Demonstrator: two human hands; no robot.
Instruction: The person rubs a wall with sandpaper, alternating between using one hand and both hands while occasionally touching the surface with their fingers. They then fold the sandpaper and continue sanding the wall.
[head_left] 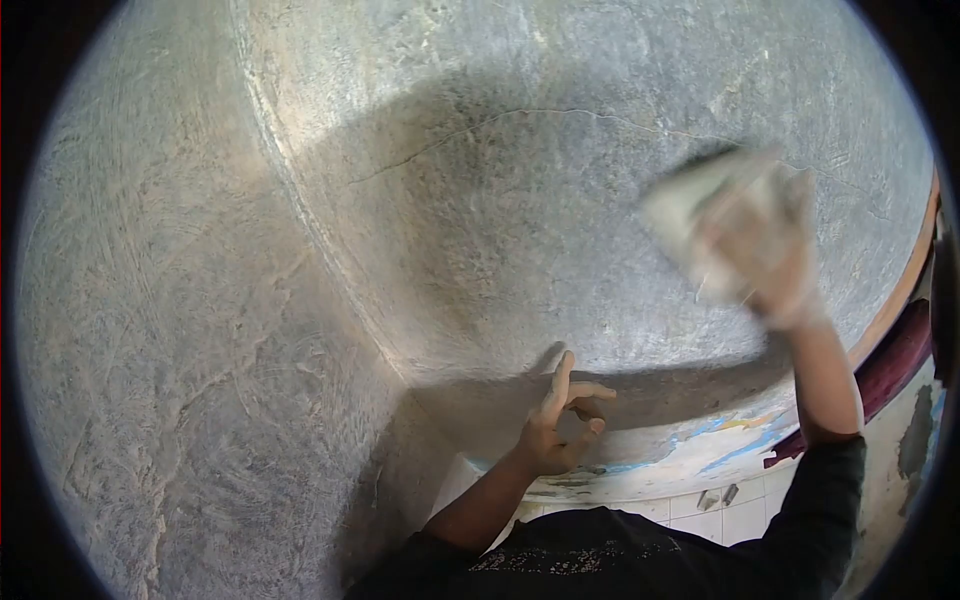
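Observation:
Against the grey plastered wall [560, 220], my right hand [752, 250] presses or holds a pale, flat sheet-like piece [680, 205]. Motion blurs both, so its exact kind does not show. A fine crack runs across the plaster just left of that hand. Lower and nearer the middle, my left hand [565, 420] is raised in front of the wall's lower part. Its fingers are spread and bent, with nothing in them. Whether its fingertips touch the wall I cannot tell.
An adjoining rough wall [200, 330] meets this one at a corner on the left. Peeling blue and white paint [720, 450] shows low down, above a tiled floor [735, 520] with small debris. A dark red cloth-like thing [890, 350] is at the right by a brown edge.

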